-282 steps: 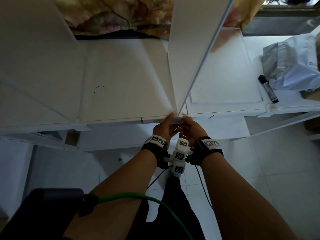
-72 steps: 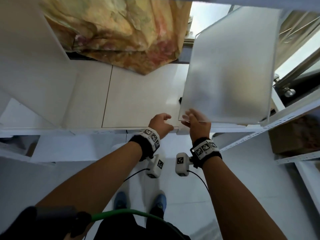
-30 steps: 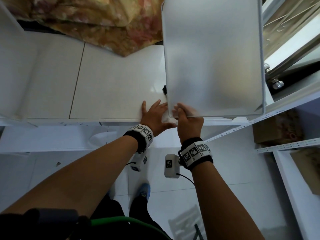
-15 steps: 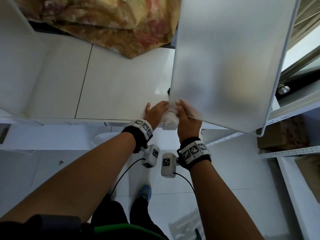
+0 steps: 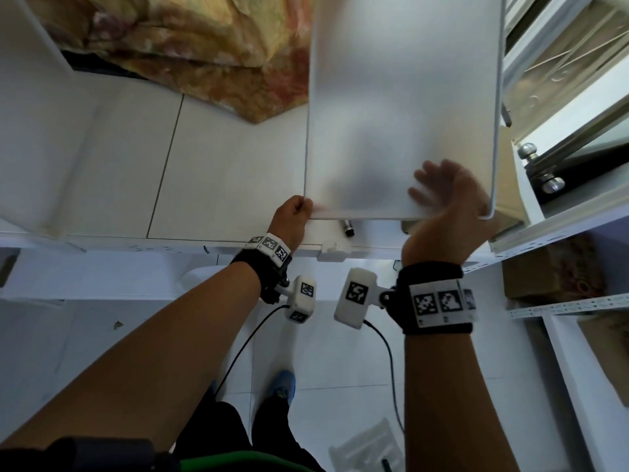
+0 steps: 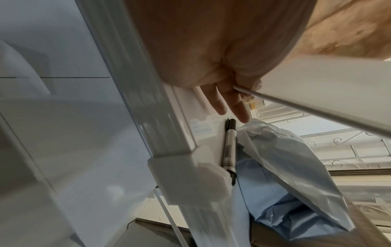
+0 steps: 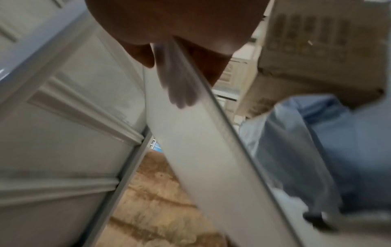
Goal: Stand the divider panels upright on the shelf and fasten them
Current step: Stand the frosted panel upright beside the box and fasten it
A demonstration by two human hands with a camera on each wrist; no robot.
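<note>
A large translucent white divider panel (image 5: 401,107) with a wire rim hangs tilted above the white shelf (image 5: 221,182), its lower edge off the surface. My left hand (image 5: 292,212) pinches its lower left corner between thumb and forefinger; in the left wrist view the other fingers (image 6: 220,103) point down past the rim. My right hand (image 5: 442,199), blurred, holds the lower edge near the right corner, fingers spread on the face. Through the panel (image 7: 201,150) these fingers (image 7: 180,93) show as grey shapes, the thumb on the near side. A white connector clip (image 5: 335,248) sits on the shelf's front edge.
A black marker (image 5: 347,228) lies on the shelf under the panel, beside a blue-grey plastic bag (image 6: 296,175). Another white panel (image 5: 34,114) stands upright at far left. Patterned cloth (image 5: 204,46) hangs behind. A window frame (image 5: 561,114) and cardboard box (image 5: 551,277) are at right.
My right hand has let go of the lower left corner and slid right along the bottom edge. The panel's corner has come up off the connector clip; my left hand keeps that corner.
</note>
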